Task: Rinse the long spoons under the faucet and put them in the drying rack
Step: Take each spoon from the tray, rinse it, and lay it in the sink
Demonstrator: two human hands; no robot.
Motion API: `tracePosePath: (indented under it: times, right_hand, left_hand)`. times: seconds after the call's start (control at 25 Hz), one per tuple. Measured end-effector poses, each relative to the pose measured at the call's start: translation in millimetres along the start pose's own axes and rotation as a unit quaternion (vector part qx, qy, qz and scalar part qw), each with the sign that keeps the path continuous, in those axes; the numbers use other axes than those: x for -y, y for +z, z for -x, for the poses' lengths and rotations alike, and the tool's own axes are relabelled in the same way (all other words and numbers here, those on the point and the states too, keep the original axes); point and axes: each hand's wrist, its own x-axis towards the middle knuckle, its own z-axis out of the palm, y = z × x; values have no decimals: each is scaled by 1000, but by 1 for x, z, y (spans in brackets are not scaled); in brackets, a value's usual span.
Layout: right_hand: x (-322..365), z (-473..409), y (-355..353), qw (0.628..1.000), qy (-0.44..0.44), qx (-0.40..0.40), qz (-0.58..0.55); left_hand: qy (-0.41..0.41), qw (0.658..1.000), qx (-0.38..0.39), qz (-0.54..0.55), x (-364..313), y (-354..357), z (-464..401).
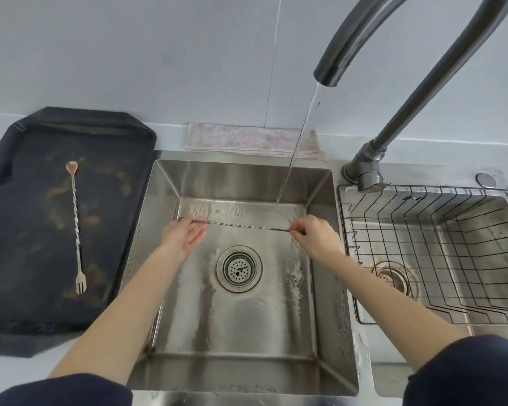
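A long twisted metal spoon point(244, 226) lies level across the middle of the steel sink point(165, 183). My right hand point(316, 237) pinches its right end. My left hand point(184, 234) holds the left end, fingers loosely curled, and hides that tip. Water point(295, 148) runs from the dark faucet point(329, 73) and lands just behind the spoon, near my right hand. A second long spoon point(76, 227), with a beige bowl at the far end and a fork at the near end, lies on the black tray point(18, 288) at the left. The wire drying rack point(440, 253) sits in the right basin and holds nothing.
A folded pinkish cloth point(247, 140) lies behind the sink against the wall. The round drain strainer point(238, 269) is in the sink floor in front of my hands. The faucet base point(365, 171) stands between the sink and the rack.
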Motion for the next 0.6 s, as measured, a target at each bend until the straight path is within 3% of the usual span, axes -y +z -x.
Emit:
tracePosePath:
  times: [0.24, 0.6]
  right_hand:
    - [-19, -7, 47, 994, 19, 94, 58]
    - [-32, -7, 84, 985, 41, 135, 98]
  left_hand:
    - [-15, 985, -75, -154, 35, -26, -46]
    - [-6, 931, -117, -344, 73, -46, -71]
